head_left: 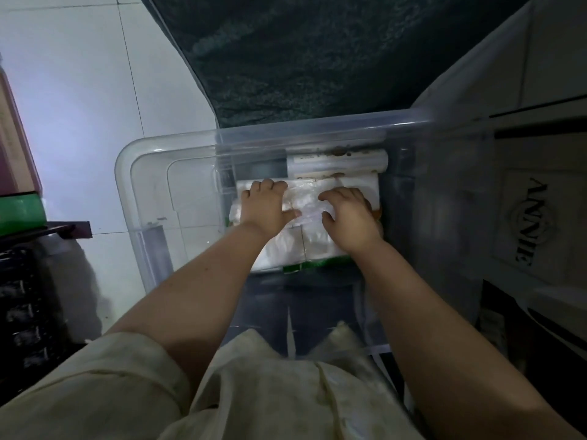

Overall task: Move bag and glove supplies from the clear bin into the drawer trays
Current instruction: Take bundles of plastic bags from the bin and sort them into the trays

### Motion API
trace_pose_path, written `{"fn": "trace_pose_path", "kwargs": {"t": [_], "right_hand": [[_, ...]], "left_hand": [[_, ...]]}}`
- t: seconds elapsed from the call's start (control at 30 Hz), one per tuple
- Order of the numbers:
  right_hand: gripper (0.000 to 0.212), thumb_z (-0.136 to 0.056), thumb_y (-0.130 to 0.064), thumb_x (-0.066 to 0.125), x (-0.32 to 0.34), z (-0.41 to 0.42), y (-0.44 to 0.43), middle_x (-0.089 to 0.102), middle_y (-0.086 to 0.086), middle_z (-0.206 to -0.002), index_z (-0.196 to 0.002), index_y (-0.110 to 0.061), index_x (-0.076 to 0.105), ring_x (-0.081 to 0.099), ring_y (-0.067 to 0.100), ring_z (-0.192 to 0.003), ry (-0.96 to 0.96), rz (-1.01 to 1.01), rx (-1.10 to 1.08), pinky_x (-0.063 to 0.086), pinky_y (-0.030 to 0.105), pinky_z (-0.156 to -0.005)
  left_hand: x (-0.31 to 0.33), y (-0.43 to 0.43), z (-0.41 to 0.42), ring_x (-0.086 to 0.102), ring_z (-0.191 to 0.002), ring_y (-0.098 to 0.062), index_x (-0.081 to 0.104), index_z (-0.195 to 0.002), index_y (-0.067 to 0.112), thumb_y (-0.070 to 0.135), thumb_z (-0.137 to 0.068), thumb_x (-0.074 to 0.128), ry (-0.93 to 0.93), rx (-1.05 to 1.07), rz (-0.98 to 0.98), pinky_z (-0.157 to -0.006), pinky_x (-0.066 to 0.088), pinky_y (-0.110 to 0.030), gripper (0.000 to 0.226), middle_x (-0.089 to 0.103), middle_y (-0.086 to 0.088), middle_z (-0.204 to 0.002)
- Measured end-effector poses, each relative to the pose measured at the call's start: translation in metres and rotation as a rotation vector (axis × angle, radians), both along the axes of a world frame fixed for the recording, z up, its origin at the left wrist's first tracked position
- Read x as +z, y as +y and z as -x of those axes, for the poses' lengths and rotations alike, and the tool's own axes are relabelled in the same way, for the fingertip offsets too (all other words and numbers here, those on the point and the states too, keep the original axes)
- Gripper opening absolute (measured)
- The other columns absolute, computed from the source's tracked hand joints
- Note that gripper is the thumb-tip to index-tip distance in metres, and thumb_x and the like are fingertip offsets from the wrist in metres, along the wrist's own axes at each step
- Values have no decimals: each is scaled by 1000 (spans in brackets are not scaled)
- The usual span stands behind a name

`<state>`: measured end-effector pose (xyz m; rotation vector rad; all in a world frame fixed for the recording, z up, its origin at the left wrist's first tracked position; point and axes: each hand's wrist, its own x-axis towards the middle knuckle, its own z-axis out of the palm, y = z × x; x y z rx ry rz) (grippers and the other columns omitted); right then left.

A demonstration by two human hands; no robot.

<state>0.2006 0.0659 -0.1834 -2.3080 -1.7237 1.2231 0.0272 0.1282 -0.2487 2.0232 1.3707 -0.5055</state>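
Note:
A clear plastic bin (152, 160) stands on the floor in front of me. Inside it lies a flat stack of clear plastic bag packs (305, 198), with a green-printed edge (298, 267) showing at its near end. Behind the stack lies a white roll of bags (336, 161). My left hand (265, 206) rests on the stack's left part, fingers curled over its far edge. On the right part sits my right hand (349, 217), fingers bent and pressing into the plastic. Whether either hand has lifted the stack I cannot tell.
A dark green patterned mat (317, 52) lies beyond the bin on white floor tiles (79, 90). A grey cabinet with a printed label (527, 223) stands at the right. Dark shelving with a green item (19, 211) is at the left.

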Motion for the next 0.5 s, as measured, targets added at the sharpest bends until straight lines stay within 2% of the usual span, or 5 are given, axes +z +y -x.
{"fn": "trace_pose_path", "kwargs": {"t": [0.13,0.3,0.5], "right_hand": [[36,-86,-9,58,3,0,-3,59,7,-125,-121,-14,61,45,27,-119,-1,-11,12,37,38,-99],[34,-84,-6,58,14,-7,-13,62,9,-121,-117,-11,63,48,29,-115,-16,-67,-9,39,39,-97],[33,-82,-1,60,53,-14,-36,63,11,-116,-114,-9,65,49,30,-113,14,-145,-21,42,40,-95]], "left_hand": [[3,-8,-12,42,-116,-29,51,-130,21,60,-77,63,93,-56,2,-94,35,-42,67,50,-8,-124],[13,-22,-13,50,-114,-27,45,-133,21,41,-79,69,83,-100,8,-94,35,-40,63,57,-5,-123],[52,-37,-13,52,-102,-30,52,-124,17,13,-84,56,1,-74,-88,-84,35,-37,40,62,-7,-109]]}}
